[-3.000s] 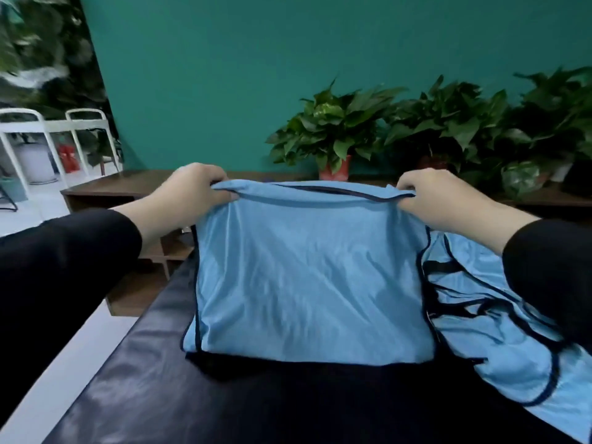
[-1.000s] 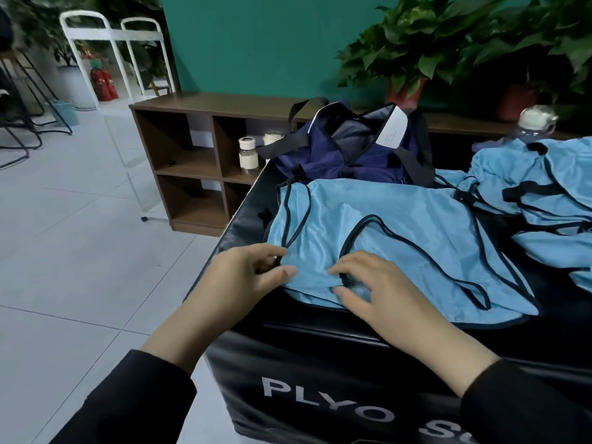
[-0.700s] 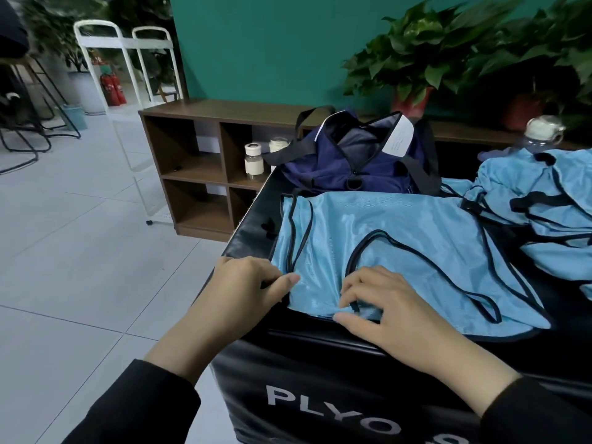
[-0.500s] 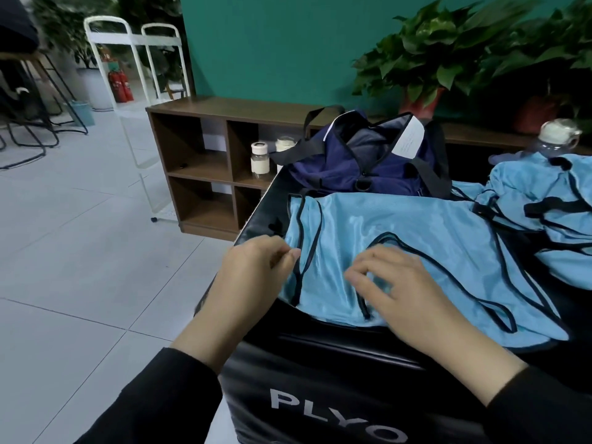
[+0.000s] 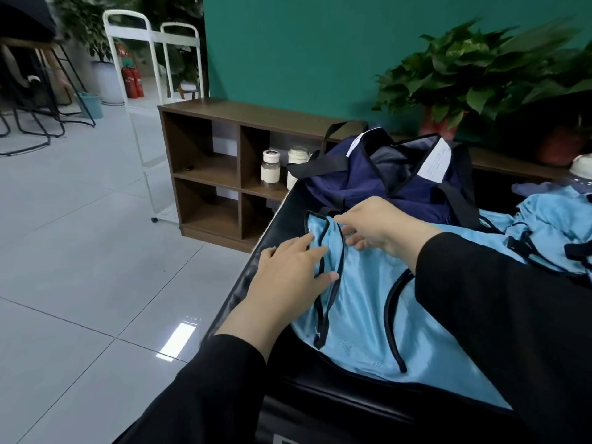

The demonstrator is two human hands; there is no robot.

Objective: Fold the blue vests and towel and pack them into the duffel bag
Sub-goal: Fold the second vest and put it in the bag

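A light blue vest (image 5: 362, 318) with dark trim lies flat on the black padded box (image 5: 307, 398). My left hand (image 5: 288, 270) rests on its left shoulder strap, fingers extended. My right hand (image 5: 374, 227) reaches across to the far end of that strap, fingers loosely bent on the fabric. The navy duffel bag (image 5: 384, 181) stands unzipped just behind the vest. More blue vests (image 5: 551, 232) lie in a heap at the right. My right sleeve hides part of the spread vest.
A brown cubby shelf (image 5: 217, 161) with two white-capped jars (image 5: 270, 169) stands left of the bag. Potted plants (image 5: 458, 81) line the teal wall. A white metal rack (image 5: 144, 59) and grey tiled floor (image 5: 80, 251) are at left. A bottle cap (image 5: 581, 166) shows at far right.
Both hands moved from the vest's near edge up to its left shoulder strap, the right hand reaching furthest toward the bag. The view swung closer and leftward.
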